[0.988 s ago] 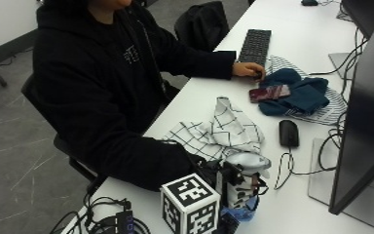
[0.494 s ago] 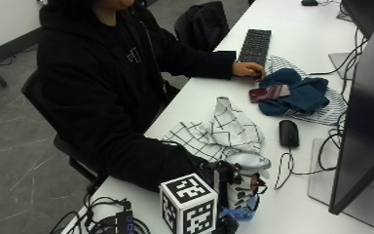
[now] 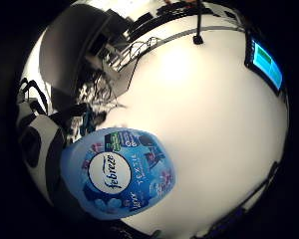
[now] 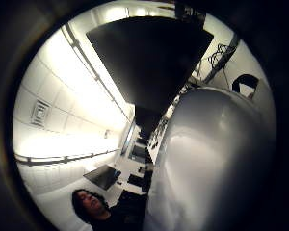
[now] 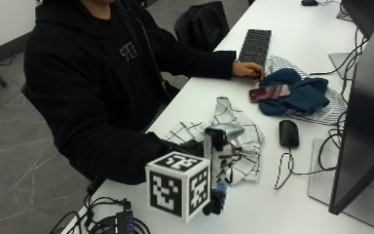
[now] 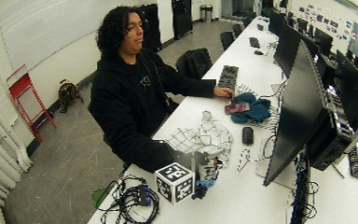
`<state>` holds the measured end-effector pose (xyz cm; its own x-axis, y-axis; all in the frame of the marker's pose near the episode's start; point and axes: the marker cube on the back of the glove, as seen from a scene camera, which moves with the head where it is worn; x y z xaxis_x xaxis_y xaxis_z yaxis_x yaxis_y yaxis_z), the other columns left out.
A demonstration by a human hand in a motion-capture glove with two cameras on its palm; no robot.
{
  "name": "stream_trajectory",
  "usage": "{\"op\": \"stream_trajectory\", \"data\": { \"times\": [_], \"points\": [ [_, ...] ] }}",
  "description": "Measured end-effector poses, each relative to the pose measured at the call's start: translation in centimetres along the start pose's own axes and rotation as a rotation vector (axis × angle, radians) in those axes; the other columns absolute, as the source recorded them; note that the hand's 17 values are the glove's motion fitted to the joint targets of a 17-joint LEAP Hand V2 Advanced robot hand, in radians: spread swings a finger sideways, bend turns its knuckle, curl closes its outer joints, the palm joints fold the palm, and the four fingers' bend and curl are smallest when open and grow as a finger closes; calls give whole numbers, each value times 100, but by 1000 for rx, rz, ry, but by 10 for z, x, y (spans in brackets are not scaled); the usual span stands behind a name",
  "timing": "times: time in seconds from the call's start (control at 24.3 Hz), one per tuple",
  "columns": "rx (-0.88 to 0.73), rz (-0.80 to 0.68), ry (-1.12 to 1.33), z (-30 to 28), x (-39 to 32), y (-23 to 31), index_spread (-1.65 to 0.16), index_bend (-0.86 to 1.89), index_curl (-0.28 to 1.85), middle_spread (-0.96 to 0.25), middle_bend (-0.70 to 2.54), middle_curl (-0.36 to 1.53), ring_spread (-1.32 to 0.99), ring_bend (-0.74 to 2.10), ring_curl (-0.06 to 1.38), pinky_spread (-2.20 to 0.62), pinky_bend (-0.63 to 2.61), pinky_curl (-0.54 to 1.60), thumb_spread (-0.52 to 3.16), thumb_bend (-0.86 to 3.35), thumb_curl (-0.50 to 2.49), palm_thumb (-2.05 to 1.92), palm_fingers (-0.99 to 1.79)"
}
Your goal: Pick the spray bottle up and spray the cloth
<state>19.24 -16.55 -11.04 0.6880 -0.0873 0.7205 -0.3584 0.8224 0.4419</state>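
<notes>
I see the gloved right hand [image 5: 196, 148] low over the white table [image 5: 284, 204], at the near edge, wrapped round the neck of the spray bottle [image 5: 220, 146]; fingers mostly hidden behind the marker gear, but they look curled on it. The bottle has a smooth grey plastic trigger head, rounded on top, and a translucent blue body that shows only in part from outside. It stands roughly upright, long axis vertical; I think the nozzle faces away from the person toward the monitor [image 5: 368, 112], but I can't be sure. In the little-finger palm view the bottle's rounded blue base with a glossy Febreze label [image 3: 117, 172] sits close to the palm over bare table. The thumb-side view is filled by the curved grey head [image 4: 212, 159].

The checked cloth [image 5: 235, 129], white with thin black grid lines, lies crumpled just behind the bottle, touching or nearly so. Forearm in a black sleeve comes in across the table edge. Bare left hand [image 5: 247, 70] rests by the black keyboard [image 5: 255, 45]. A black mouse [image 5: 289, 133] lies beside the cloth.
</notes>
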Motion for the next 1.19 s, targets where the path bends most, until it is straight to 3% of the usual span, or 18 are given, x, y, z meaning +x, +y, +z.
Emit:
{"op": "stream_trajectory", "data": {
  "times": [0.45,0.82,1.19],
  "points": [
    [-756,-150,786,29,-121,58,-27,25,51,-20,71,56,-22,81,49,-32,51,42,53,-3,66,92,140],
    [-974,-42,1205,99,-98,71,-27,26,53,-20,70,55,-22,80,48,-33,49,41,52,-3,68,92,140],
    [-1106,44,1282,137,-47,89,-27,26,54,-21,69,55,-23,79,48,-33,48,41,52,-3,69,91,140]
  ]
}}
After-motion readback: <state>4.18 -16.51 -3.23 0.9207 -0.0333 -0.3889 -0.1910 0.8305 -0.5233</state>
